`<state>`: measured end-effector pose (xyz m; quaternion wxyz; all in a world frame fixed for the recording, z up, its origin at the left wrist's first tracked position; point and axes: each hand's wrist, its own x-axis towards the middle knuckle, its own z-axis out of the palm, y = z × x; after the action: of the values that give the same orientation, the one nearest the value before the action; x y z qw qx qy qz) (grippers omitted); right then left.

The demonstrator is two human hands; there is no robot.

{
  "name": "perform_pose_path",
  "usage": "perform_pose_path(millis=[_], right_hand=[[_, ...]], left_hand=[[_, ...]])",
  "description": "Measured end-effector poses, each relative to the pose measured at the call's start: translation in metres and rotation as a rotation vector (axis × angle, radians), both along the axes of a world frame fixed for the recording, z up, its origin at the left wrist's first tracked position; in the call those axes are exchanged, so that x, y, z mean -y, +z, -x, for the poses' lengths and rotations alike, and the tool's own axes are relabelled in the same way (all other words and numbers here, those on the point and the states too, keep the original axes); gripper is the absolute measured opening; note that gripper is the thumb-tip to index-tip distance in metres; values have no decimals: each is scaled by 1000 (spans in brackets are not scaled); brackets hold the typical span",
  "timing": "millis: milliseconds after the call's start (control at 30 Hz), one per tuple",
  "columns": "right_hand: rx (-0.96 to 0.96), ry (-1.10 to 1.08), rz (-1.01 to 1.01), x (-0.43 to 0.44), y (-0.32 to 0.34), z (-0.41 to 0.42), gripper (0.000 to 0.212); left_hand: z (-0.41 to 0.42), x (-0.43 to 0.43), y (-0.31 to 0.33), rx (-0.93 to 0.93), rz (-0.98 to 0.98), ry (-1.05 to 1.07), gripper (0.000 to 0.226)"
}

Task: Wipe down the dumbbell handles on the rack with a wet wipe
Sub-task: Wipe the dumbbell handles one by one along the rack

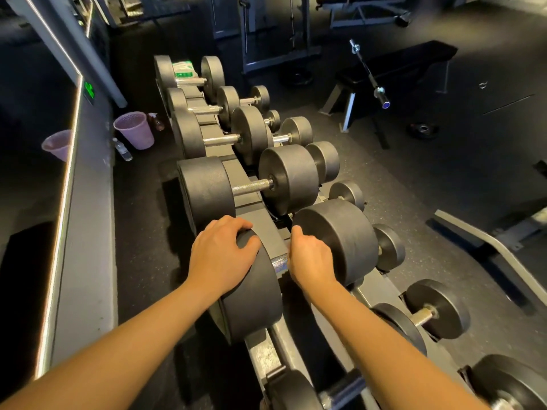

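Centre frame, on the rack (268,232): left hand (222,255) fingers curl over the near dumbbell (340,238) end's edge, right hand (310,258) fingers wrap its handle (279,261), short bare strip between them; can't tell if a wipe's inside; wipe pack (183,69) upper left.

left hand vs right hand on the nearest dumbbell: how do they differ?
Left hand sits on top of the left head, fingers curled over its edge; right hand wraps the handle beside the right head. Left hand is spread wide; right hand is a tight fist. Both touch the same dumbbell; no wipe shows in either.
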<state>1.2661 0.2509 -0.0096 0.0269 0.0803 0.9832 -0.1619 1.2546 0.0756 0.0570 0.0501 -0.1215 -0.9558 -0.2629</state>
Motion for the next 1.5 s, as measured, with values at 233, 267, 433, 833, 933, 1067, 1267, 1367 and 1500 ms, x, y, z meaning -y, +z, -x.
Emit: perform_pose_path(millis=[233,267,433,833,933,1067,1267,1367,1500], right_hand=[[121,147,50,16,8,2,19],[133,180,131,16,9,0,18],[228,300,-64,-16,18,12,19],[-241,-195,577,32,-31,-49,30],[-386,-474,658,40,-40,-48,28],[-444,-859,789,41,-37,-32,27],[-371,-1411,1320,48,-36,-14,16],[-246,-1501,1751,37,-31,-4,17],[-131,-1467,1964,25,-22,-12,18]], left_hand=[[1,-1,-1,-14,-1,19,30],[1,-1,-2,-15,1,20,30],[1,1,-2,-10,-15,8,30],[1,0,-3,-31,-19,19,30],[2,-1,-3,-23,-22,9,31],[1,0,-3,-22,-26,8,31],[2,-1,-2,-13,-39,-3,32],[2,-1,-1,-4,-43,-2,32],[1,1,-1,-1,-39,-3,31]])
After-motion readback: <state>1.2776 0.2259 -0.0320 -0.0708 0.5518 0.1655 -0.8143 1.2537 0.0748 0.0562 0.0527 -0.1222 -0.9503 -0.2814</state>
